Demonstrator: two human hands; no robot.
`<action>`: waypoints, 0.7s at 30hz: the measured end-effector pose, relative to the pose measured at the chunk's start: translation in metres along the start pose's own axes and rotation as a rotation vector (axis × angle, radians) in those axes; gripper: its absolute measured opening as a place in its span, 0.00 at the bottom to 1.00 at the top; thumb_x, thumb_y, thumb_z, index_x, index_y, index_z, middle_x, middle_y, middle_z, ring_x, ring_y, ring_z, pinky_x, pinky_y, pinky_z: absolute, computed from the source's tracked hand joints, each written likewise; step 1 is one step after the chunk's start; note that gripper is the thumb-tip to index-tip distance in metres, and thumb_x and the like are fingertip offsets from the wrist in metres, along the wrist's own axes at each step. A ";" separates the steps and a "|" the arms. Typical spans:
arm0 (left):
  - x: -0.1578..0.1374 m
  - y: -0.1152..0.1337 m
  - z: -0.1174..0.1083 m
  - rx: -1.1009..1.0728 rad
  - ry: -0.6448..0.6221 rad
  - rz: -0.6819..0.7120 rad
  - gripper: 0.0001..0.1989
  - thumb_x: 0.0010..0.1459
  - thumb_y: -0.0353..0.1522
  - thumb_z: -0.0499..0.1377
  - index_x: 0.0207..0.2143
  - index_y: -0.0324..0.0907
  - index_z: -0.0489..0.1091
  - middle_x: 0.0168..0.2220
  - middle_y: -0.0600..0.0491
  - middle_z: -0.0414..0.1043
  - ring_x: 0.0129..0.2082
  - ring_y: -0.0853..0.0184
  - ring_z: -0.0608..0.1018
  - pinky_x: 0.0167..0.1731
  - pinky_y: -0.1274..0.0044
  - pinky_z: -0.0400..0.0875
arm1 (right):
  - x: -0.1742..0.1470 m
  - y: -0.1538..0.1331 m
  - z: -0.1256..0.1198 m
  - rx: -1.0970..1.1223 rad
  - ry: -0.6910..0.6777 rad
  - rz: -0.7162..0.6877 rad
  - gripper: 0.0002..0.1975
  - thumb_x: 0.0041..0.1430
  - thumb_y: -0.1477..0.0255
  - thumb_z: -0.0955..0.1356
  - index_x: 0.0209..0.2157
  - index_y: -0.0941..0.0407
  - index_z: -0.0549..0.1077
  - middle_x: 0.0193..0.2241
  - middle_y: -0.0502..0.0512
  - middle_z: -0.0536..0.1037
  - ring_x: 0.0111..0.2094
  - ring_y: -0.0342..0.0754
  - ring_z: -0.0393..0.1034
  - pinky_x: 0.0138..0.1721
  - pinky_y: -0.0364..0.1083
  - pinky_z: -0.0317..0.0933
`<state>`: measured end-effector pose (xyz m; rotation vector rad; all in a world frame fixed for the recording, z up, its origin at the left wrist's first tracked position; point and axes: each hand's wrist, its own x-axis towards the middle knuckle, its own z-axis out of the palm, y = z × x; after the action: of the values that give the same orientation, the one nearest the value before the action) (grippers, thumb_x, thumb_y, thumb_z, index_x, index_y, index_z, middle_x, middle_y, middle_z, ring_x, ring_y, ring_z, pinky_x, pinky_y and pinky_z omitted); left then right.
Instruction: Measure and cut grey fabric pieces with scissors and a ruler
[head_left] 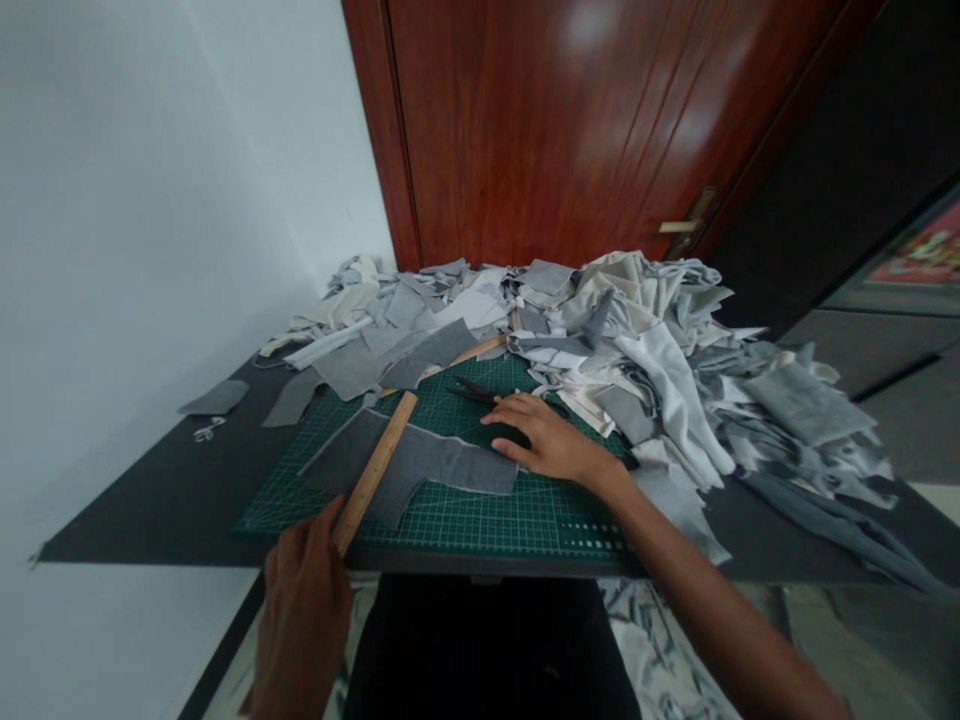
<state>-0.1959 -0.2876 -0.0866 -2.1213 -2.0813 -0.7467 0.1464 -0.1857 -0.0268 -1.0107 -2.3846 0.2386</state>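
Note:
My left hand (304, 590), at the front edge of the table, has its fingers closed on the near end of a flat wooden ruler (381, 462). The ruler lies slantwise across a cut piece of grey fabric (442, 462) on a green cutting mat (480, 528). My right hand (544, 440) is over the mat at the fabric's right end, with fingers stretched out and thumb apart. Just beyond its fingertips lie dark scissors (474, 388), partly covered by the hand. Whether the fingers touch them I cannot tell.
Grey and white fabric scraps (450, 300) heap along the back, with a taller pile (652, 350) on the right. Another wooden strip (480, 349) lies partly under scraps. A grey piece (214, 398) rests at left. A white wall (187, 200) and wooden door (570, 130) border the table.

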 end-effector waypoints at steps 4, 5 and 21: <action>0.011 -0.002 0.001 0.057 -0.037 0.014 0.28 0.73 0.36 0.38 0.63 0.34 0.67 0.47 0.40 0.74 0.47 0.50 0.74 0.50 0.59 0.70 | 0.009 -0.002 0.030 0.012 -0.092 0.012 0.26 0.67 0.56 0.71 0.58 0.58 0.73 0.53 0.64 0.75 0.57 0.58 0.67 0.61 0.59 0.61; 0.013 -0.002 0.003 0.064 -0.048 0.012 0.28 0.73 0.37 0.38 0.62 0.33 0.68 0.46 0.39 0.74 0.46 0.50 0.74 0.49 0.59 0.70 | 0.009 -0.002 0.036 0.011 -0.090 0.026 0.26 0.65 0.56 0.72 0.57 0.59 0.74 0.52 0.64 0.74 0.55 0.58 0.67 0.60 0.58 0.61; 0.119 -0.054 -0.021 0.153 -0.098 -0.242 0.32 0.70 0.40 0.35 0.52 0.31 0.72 0.49 0.33 0.74 0.51 0.42 0.76 0.51 0.53 0.73 | 0.007 -0.004 0.044 -0.264 0.015 0.220 0.10 0.67 0.64 0.71 0.41 0.57 0.75 0.47 0.61 0.75 0.53 0.58 0.65 0.55 0.55 0.60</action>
<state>-0.2585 -0.1822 -0.0370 -1.8856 -2.3909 -0.4931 0.1165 -0.1815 -0.0592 -1.3933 -2.3327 -0.0071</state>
